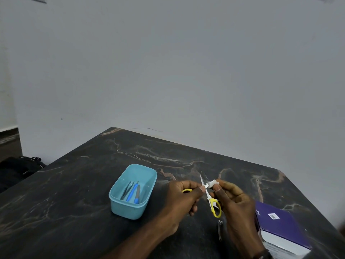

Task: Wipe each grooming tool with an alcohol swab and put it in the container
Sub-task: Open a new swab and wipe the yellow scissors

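The right hand point(230, 195) pinches a white alcohol swab point(211, 184) against the blade of the yellow scissors point(214, 204), while the left hand point(183, 196) grips one yellow handle, both above the desk point(74, 184). So the wiping step is in hand; next, I think, the scissors must go into the blue container point(130, 208) at nine o'clock, beside the tools point(131, 191) already inside. A nail clipper point(220, 229) waits at six o'clock, a purple box point(280, 227) at four.

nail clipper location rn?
Head view: the nail clipper lies on the dark table, near the front edge, right of centre, below the yellow scissors, between the right hand and the left forearm, left of the purple box.
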### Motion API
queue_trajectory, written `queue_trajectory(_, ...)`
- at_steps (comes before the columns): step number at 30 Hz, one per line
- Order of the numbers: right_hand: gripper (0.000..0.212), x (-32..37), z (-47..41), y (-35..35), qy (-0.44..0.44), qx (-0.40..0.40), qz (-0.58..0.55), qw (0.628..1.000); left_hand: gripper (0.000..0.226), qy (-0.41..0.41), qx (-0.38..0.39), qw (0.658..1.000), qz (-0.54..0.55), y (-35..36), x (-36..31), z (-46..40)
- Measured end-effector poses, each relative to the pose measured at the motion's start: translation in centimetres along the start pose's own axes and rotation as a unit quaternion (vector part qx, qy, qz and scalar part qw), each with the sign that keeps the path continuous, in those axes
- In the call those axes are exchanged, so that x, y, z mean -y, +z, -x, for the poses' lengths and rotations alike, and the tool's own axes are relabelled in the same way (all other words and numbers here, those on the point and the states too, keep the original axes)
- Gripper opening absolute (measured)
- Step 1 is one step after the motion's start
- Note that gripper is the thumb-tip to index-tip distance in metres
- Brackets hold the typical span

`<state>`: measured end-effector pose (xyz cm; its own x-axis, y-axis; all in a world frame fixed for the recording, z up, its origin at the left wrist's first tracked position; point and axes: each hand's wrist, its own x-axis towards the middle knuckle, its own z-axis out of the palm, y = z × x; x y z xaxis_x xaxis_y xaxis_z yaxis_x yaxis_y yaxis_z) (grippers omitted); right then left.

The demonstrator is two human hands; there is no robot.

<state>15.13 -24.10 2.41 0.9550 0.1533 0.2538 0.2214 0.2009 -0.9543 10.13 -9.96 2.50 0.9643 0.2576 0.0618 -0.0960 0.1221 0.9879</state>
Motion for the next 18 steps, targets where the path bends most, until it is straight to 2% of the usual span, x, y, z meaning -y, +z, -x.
queue_trajectory(4,0.053,-0.01,-0.03,-0.02,0.008,0.000,-0.015,1.000,0.007,0.000,0.003,1.000,0.001,-0.03,0.07,-0.01)
queue_trajectory(6,0.025,0.00,0.02,-0.10,0.017,0.003,-0.021,1.000,0.007,0.000,0.003,1.000,0.001,-0.02,0.09,0.03)
queue_trajectory(7,0.018,0.11,0.09,-0.03,0.024,0.003,-0.019,1.000,0.007,0.001,0.003,1.000,0.000,-0.01,0.12,0.06)
queue_trajectory(9,0.020,-0.03,0.04,-0.03,0.026,0.012,-0.022,0.999,0.007,0.004,0.004,1.000,-0.003,0.06,0.15,0.15)
queue_trajectory(10,0.028,-0.15,-0.01,-0.03,0.023,0.015,-0.028,0.999,0.007,0.005,0.005,1.000,-0.004,0.09,0.15,0.19)
queue_trajectory(13,0.080,0.00,-0.17,0.13,0.019,-0.007,-0.032,0.999,0.007,0.007,0.006,1.000,-0.013,0.13,0.18,0.20)
queue_trajectory(14,0.091,0.11,-0.12,0.29,0.023,-0.019,-0.033,0.999,0.007,0.007,0.006,1.000,-0.014,0.12,0.18,0.19)
queue_trajectory(16,0.101,0.14,-0.16,0.36,0.024,-0.027,-0.033,0.999,0.007,0.008,0.004,1.000,-0.016,0.08,0.18,0.17)
queue_trajectory(18,0.101,0.18,-0.14,0.42,0.019,-0.032,-0.031,0.999,0.007,0.008,0.004,1.000,-0.020,0.07,0.16,0.19)
